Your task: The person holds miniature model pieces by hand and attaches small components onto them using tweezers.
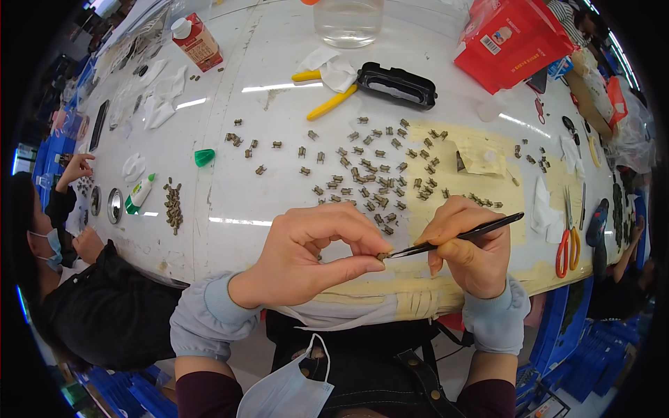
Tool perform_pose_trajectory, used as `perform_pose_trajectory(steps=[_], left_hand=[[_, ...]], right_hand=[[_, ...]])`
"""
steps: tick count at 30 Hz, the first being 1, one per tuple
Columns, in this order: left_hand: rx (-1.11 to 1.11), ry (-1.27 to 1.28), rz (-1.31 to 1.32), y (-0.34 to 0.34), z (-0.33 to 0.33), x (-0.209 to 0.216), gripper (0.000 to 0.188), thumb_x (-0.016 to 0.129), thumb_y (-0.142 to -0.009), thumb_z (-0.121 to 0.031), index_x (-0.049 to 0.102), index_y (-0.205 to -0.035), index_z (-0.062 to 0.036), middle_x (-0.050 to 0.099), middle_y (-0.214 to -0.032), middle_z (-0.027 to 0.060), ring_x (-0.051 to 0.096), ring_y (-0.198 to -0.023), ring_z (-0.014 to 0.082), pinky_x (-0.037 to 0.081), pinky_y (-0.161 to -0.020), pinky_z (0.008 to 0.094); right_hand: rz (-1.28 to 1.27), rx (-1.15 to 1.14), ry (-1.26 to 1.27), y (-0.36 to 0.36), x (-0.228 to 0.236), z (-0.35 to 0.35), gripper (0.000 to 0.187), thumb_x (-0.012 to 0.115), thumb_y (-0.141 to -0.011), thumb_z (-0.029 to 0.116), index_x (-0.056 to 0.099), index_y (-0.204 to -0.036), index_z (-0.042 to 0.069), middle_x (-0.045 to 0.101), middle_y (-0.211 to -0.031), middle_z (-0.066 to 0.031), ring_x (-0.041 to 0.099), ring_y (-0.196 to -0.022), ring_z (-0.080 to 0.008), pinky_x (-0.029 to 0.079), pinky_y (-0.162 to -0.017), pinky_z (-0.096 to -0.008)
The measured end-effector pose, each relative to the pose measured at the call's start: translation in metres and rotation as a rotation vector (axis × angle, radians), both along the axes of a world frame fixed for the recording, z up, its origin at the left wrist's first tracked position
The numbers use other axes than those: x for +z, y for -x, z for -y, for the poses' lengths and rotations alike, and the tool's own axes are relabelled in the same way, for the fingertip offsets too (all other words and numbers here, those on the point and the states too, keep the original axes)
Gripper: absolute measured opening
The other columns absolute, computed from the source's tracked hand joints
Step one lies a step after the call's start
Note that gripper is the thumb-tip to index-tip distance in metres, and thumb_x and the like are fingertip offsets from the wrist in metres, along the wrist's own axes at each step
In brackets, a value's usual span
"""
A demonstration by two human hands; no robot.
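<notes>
My left hand [313, 251] pinches one small brownish metal part [381, 256] between thumb and forefinger, just above the near edge of the white table [230, 188]. My right hand [468, 244] grips black tweezers [460, 237], whose tips touch that part. Several more of the same small parts [369, 174] lie scattered on the table beyond both hands. Grey sleeve covers sit on both wrists.
Yellow-handled pliers [334, 101], a black tray [397, 85], a clear jar [348, 21] and a red box [512, 42] stand at the back. Orange-handled scissors [568, 240] lie at right. A person in black sits at left, beside a pile of parts [173, 205] and a glue bottle [139, 194].
</notes>
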State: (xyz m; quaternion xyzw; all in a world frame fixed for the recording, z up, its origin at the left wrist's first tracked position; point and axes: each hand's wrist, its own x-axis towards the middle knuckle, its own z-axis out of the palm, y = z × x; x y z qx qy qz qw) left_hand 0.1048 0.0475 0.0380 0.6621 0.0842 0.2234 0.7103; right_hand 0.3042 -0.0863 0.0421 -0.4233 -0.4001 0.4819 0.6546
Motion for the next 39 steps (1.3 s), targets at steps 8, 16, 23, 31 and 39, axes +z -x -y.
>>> perform_pose_trajectory(steps=[8,16,23,31,39], left_hand=[[-0.011,0.165,-0.052,0.0,0.002,0.003,0.024,0.072,-0.074,0.012,0.068,-0.096,0.0045,0.066,-0.094,0.0142,0.062,-0.087,0.0191,0.048,-0.077,0.0301],[-0.023,0.181,-0.054,0.0,0.003,0.003,0.025,0.072,-0.074,0.013,0.068,-0.097,0.0046,0.066,-0.093,0.0141,0.062,-0.087,0.0191,0.048,-0.077,0.0299],[-0.004,0.213,-0.052,0.002,0.001,0.002,0.024,0.07,-0.076,0.013,0.066,-0.099,0.0048,0.065,-0.095,0.0142,0.064,-0.088,0.0187,0.051,-0.079,0.0298],[0.156,0.389,-0.109,0.003,-0.01,0.01,0.025,0.068,-0.081,0.008,0.061,-0.104,0.0036,0.065,-0.095,0.0091,0.067,-0.091,0.0166,0.053,-0.081,0.0265],[0.171,0.376,-0.044,0.004,-0.01,0.005,0.027,0.068,-0.081,0.007,0.061,-0.106,0.0032,0.065,-0.098,0.0094,0.066,-0.093,0.0162,0.054,-0.081,0.0271]], right_hand=[[-0.083,-0.021,-0.019,0.0,-0.002,-0.002,0.017,0.068,-0.085,0.006,0.066,-0.093,-0.009,0.059,-0.084,-0.0153,0.061,-0.062,-0.0167,0.05,-0.052,-0.0249],[-0.061,-0.015,0.018,-0.001,-0.001,0.0,0.015,0.067,-0.085,0.004,0.067,-0.094,-0.008,0.06,-0.083,-0.0154,0.061,-0.059,-0.0162,0.049,-0.051,-0.0241],[-0.108,-0.023,-0.028,0.001,-0.004,-0.004,0.016,0.068,-0.084,0.005,0.066,-0.094,-0.008,0.06,-0.084,-0.0152,0.06,-0.06,-0.0161,0.049,-0.051,-0.0245],[0.184,0.013,0.209,0.017,0.007,-0.009,0.014,0.072,-0.074,-0.004,0.072,-0.089,-0.002,0.064,-0.082,-0.0115,0.058,-0.064,-0.0144,0.046,-0.057,-0.0253],[0.713,0.217,-0.061,0.045,-0.01,-0.027,0.023,0.072,-0.074,-0.006,0.072,-0.095,0.003,0.064,-0.086,-0.0087,0.062,-0.072,-0.0202,0.049,-0.062,-0.0283]])
